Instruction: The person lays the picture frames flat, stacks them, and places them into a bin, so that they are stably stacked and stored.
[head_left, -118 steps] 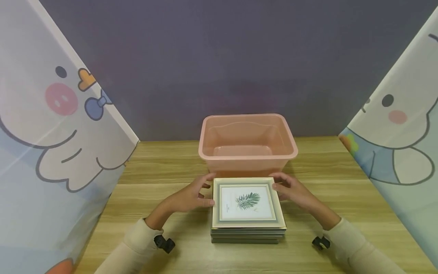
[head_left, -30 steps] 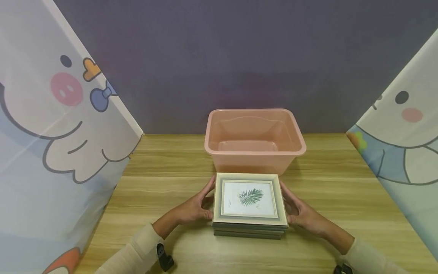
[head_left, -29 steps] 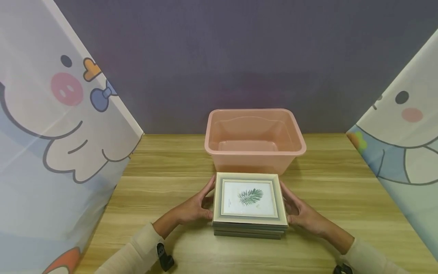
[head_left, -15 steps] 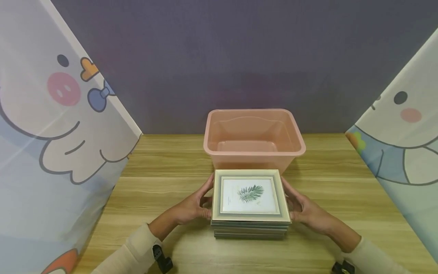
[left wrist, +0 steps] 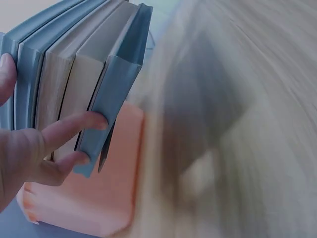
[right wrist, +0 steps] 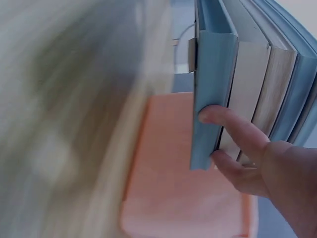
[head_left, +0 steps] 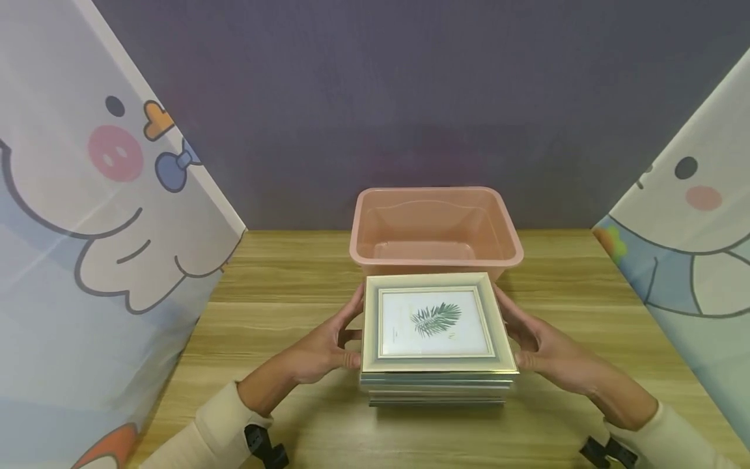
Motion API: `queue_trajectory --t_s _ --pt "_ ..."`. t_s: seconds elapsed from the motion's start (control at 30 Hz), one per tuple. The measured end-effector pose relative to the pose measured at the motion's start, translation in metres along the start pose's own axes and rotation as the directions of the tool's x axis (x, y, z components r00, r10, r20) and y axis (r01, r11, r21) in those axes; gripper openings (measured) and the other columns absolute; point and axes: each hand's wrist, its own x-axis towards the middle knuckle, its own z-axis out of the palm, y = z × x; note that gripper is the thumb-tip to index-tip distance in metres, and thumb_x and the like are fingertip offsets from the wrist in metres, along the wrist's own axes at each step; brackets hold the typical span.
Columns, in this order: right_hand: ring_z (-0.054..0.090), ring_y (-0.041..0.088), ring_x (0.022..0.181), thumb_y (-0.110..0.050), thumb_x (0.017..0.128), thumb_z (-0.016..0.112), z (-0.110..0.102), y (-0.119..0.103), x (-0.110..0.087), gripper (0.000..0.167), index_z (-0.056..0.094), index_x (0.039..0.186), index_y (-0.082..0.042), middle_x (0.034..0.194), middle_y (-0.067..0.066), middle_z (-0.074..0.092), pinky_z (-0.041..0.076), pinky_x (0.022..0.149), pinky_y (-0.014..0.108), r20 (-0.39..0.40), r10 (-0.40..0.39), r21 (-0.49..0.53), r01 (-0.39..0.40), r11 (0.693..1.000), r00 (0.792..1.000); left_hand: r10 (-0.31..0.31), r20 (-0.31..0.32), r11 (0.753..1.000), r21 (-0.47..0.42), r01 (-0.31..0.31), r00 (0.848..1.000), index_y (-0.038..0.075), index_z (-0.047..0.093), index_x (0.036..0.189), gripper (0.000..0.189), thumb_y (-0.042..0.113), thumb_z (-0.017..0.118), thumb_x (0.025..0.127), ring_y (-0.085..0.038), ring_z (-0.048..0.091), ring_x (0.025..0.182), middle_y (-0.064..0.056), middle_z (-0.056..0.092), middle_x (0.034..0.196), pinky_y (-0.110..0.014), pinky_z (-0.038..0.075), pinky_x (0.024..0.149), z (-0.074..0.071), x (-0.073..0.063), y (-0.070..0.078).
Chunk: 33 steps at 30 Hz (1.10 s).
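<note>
In the head view a stack of several picture frames (head_left: 436, 326) is held between both hands, in front of the pink plastic bin. The top frame has a cream-and-grey border around a green leaf print. My left hand (head_left: 322, 345) grips the stack's left side, and my right hand (head_left: 553, 352) grips its right side. Blue and beige frame edges (left wrist: 64, 79) show in the left wrist view, fingers against the lowest ones. The right wrist view has fingers (right wrist: 237, 129) pressed on the matching edges (right wrist: 215, 94), with the stack raised off the table.
Behind the stack, the pink bin (head_left: 433, 251) stands on the wood-grain table (head_left: 281, 273), close to the dark back wall (head_left: 375, 98). Cartoon-printed panels (head_left: 176, 247) flank the table on the left and right (head_left: 691, 260).
Both hands have moved from loosely beside the stack to gripping its sides. The stack has risen toward the camera and now overlaps more of the bin's front.
</note>
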Motion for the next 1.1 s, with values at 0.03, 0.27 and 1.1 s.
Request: queue_trajectory --t_s 0.03,0.27,1.1 --pt "0.025 -0.01 0.148 -0.025 0.1 0.063 0.0 -0.005 0.001 0.097 -0.01 0.164 -0.02 0.172 0.001 -0.013 0.032 0.115 0.014 0.007 -0.011 0.016 0.011 1.0 1.0 0.005 0.0 1.0 -0.004 -0.005 1.0 0.039 -0.014 0.161 0.126 0.044 0.081 0.078 -0.054 0.031 0.141 -0.022 -0.012 0.169 -0.038 0.058 0.092 0.0 0.0 0.003" --pt "0.025 -0.009 0.149 -0.021 0.101 0.061 -0.002 -0.038 0.008 0.096 -0.012 0.164 -0.025 0.173 -0.001 -0.013 0.039 0.114 0.02 0.04 0.006 0.096 -0.01 0.995 0.999 -0.007 -0.006 1.0 -0.018 0.006 1.0 0.044 -0.009 0.161 0.125 0.046 0.083 0.076 -0.051 0.033 0.139 -0.02 -0.008 0.17 -0.04 0.057 0.094 0.003 -0.002 0.033" --pt "0.039 0.01 0.147 -0.018 0.101 0.062 -0.029 -0.114 0.039 0.098 -0.012 0.163 -0.032 0.171 0.012 0.0 0.052 0.107 0.036 0.09 -0.012 0.094 0.004 0.996 0.996 0.109 0.016 0.993 0.041 -0.109 0.994 0.039 -0.015 0.161 0.131 0.043 0.085 0.076 -0.061 0.025 0.139 -0.014 -0.011 0.171 -0.042 0.056 0.094 -0.009 0.009 0.115"
